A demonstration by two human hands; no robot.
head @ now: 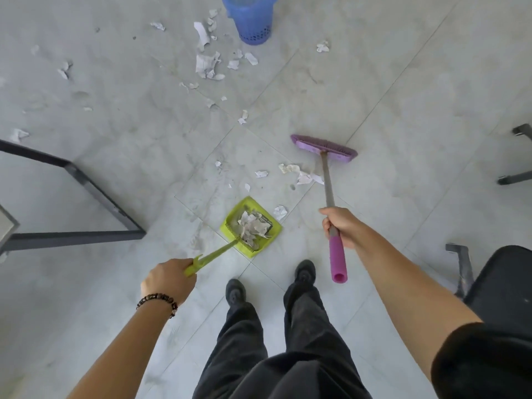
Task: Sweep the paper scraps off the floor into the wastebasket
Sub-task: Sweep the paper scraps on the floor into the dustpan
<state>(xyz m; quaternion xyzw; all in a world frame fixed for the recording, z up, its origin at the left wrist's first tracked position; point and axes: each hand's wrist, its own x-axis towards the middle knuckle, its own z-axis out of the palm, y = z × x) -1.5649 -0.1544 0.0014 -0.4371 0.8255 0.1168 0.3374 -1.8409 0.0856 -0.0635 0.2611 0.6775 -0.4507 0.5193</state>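
Tiled floor [403,96]; broom shaft [328,182] amid fingers [326,224] of right hand [342,228]

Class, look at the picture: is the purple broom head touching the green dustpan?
Apart. The head view shows the broom head and the dustpan separated by floor with paper scraps lying between them.

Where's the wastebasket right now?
In the head view, the blue wastebasket stands at top centre, with paper scraps scattered just left of it, far beyond the green dustpan.
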